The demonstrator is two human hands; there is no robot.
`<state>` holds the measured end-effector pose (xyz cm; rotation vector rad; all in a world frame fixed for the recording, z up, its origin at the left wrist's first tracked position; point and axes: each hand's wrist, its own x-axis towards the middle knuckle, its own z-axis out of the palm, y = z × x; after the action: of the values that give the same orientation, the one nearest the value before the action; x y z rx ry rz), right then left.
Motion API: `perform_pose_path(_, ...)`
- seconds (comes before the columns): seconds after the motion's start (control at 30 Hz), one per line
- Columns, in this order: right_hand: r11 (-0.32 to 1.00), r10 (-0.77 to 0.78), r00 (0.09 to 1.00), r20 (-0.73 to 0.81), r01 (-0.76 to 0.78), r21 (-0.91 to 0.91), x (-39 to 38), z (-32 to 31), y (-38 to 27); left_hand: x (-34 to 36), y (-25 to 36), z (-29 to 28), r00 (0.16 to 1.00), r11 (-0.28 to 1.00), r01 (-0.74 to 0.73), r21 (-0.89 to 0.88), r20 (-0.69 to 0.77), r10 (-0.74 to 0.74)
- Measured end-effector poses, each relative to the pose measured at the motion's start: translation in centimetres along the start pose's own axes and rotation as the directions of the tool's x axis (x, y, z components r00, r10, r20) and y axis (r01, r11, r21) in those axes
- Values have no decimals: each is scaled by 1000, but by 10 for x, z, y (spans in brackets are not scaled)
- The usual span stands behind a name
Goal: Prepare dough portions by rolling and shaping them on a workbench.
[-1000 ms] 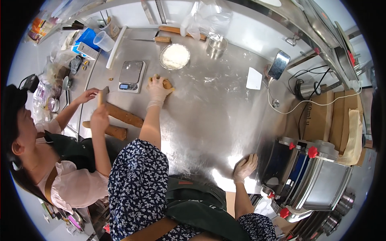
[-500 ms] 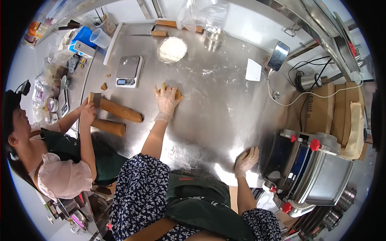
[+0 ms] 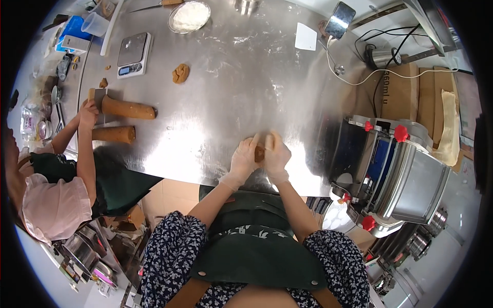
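Observation:
My left hand and my right hand, both in clear gloves, meet close to the table's near edge. Between them is a small piece of brown dough, partly covered by the fingers, which are closed round it. Farther off, to the left, a cracked lump of brown dough rests alone on the steel table.
At left, a co-worker's hands hold a scraper at a thick dough log; another log lies nearer. A scale and flour bowl stand beyond. At right is a roller machine.
My left hand has come back from the far lump, and my right hand has moved inward to join it. Both now hold a dough piece. The view has tipped nearer to my body.

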<state>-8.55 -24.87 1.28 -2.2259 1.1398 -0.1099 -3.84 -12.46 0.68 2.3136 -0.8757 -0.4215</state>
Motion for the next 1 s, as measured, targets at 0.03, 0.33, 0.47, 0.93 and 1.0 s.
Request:
perform_pose_path(0.03,999,44,995,89,-45,8,2,2,-13,-6,6,-4,994,990,108,-90,18,-107)
perform_pose_path(0.33,781,-581,807,-109,514,-355,0,44,0,-57,-3,0,851,723,366,-587,-104,-515)
perform_pose_path(0.47,756,-604,792,-85,536,-376,9,53,1,-62,-8,-1,902,933,136,-334,-349,-256)
perform_pose_path(0.93,799,-556,816,160,577,-168,35,54,-26,-77,3,11,968,982,-180,-59,169,187)
perform_pose_path(1.0,661,-736,676,-38,704,-259,35,55,-27,-77,3,15,970,983,-172,-71,161,182)
